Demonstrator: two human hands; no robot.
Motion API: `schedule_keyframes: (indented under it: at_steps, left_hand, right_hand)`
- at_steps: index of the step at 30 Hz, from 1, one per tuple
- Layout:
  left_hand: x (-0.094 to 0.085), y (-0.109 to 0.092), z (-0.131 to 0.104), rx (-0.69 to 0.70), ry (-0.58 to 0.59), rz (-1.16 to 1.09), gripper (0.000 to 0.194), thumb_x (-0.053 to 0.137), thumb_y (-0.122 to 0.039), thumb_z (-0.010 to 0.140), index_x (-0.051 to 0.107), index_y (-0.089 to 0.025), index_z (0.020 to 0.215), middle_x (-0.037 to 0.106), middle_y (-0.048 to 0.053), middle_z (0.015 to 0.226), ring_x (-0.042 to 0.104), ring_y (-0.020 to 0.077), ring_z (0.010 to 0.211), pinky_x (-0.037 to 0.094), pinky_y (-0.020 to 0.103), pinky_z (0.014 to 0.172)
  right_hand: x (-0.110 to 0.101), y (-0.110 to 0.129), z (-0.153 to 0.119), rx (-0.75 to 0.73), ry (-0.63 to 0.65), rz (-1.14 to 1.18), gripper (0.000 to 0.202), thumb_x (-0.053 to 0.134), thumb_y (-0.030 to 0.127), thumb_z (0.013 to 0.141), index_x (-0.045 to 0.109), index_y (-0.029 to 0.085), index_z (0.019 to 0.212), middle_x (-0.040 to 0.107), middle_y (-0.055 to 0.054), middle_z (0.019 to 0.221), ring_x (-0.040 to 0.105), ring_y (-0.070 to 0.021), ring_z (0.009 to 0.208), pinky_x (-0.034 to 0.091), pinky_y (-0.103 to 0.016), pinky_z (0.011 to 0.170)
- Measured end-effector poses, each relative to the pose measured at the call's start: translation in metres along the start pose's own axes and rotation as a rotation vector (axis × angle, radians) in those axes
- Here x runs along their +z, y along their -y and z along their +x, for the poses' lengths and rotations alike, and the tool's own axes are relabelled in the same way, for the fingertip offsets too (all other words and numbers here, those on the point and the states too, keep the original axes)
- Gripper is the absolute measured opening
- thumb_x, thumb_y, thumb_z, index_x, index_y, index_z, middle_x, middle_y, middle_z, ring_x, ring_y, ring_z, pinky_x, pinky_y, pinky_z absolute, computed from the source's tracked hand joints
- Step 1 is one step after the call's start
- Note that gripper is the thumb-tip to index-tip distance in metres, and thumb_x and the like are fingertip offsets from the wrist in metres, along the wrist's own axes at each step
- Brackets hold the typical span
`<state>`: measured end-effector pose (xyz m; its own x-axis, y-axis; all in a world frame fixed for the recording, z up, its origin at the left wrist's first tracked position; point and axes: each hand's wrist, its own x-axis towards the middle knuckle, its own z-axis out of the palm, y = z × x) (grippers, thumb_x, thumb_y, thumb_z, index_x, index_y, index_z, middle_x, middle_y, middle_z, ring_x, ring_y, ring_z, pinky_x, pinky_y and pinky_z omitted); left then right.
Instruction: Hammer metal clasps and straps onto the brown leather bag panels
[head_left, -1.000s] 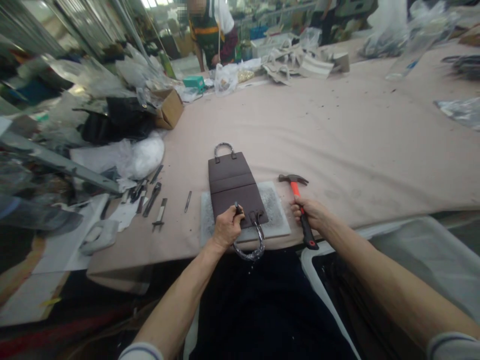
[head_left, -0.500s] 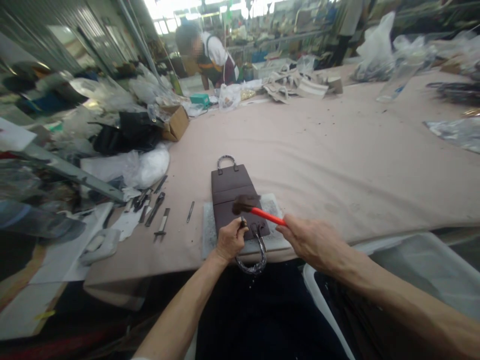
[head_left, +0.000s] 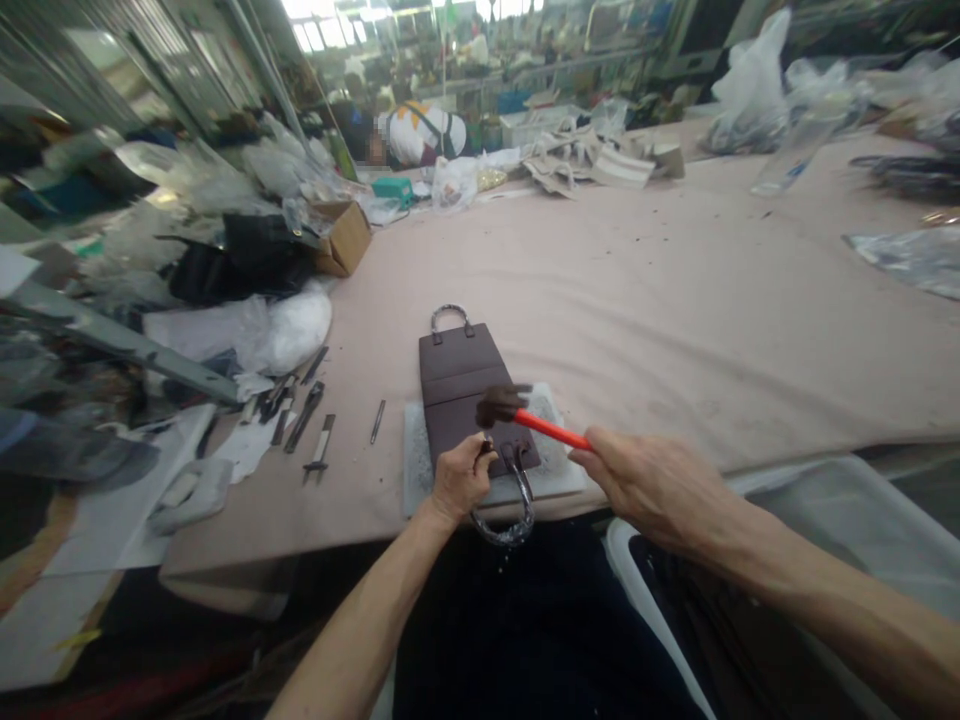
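A dark brown leather bag panel (head_left: 469, 365) lies flat, its near part on a grey stone slab (head_left: 418, 470). One wrapped handle (head_left: 450, 309) stands out at its far end; the other handle (head_left: 526, 505) hangs over the table's near edge. My left hand (head_left: 459, 478) is closed at the panel's near end, pinching a small dark punch-like tool (head_left: 487, 445) mostly hidden by the fingers. My right hand (head_left: 637, 470) grips a hammer (head_left: 553, 430) by its red handle. The hammer's dark, blurred head is over the panel, just above the left fingers.
Left of the panel lie a thin metal rod (head_left: 377, 422), a small tool (head_left: 320, 450) and several dark hand tools (head_left: 304, 417). A cardboard box (head_left: 346, 238) and plastic bags crowd the left side. Scrap pieces (head_left: 592, 162) lie at the back, where another person (head_left: 424, 135) bends down.
The hammer and my right hand have shifted slightly right. My left hand stays at the same spot on the panel. The person at the back has bent lower.
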<state>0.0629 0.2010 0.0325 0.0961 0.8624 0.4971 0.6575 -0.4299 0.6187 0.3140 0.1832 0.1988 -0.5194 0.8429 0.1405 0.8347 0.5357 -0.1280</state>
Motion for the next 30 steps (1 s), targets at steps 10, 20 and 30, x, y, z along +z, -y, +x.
schedule_keyframes:
  at_steps: [10, 20, 30]
  left_hand:
    - [-0.006, -0.003, 0.001, -0.106, 0.046, -0.070, 0.012, 0.059, -0.024, 0.092, 0.066, -0.021, 0.101, 0.075, 0.005, 0.093, 0.073, 0.0199, 0.084, 0.059, 0.030, 0.080]
    - [-0.029, -0.012, 0.021, -0.177, 0.255, -0.269, 0.017, 0.060, -0.024, 0.092, 0.070, -0.022, 0.105, 0.075, 0.004, 0.101, 0.071, 0.0188, 0.093, 0.056, 0.032, 0.087]
    - [-0.021, -0.013, 0.019, -0.337, 0.111, -0.269, 0.013, 0.061, -0.030, 0.091, 0.071, -0.021, 0.092, 0.076, 0.003, 0.088, 0.071, 0.0177, 0.083, 0.058, 0.030, 0.083]
  right_hand:
    - [0.000, -0.014, 0.012, 0.231, 0.207, 0.109, 0.034, 0.039, 0.044, 0.103, 0.058, 0.020, 0.087, 0.058, -0.003, 0.063, 0.044, -0.0166, 0.052, 0.020, -0.030, 0.054]
    - [0.098, -0.082, 0.028, 0.560, 0.191, 0.281, 0.032, 0.041, 0.036, 0.101, 0.064, 0.013, 0.100, 0.069, -0.017, 0.091, 0.064, -0.0268, 0.082, 0.047, -0.036, 0.074]
    - [0.144, 0.009, 0.047, -0.066, -0.082, 0.297, 0.053, 0.063, 0.038, 0.093, 0.056, 0.016, 0.141, 0.051, -0.017, 0.148, 0.040, -0.0367, 0.139, 0.028, -0.056, 0.119]
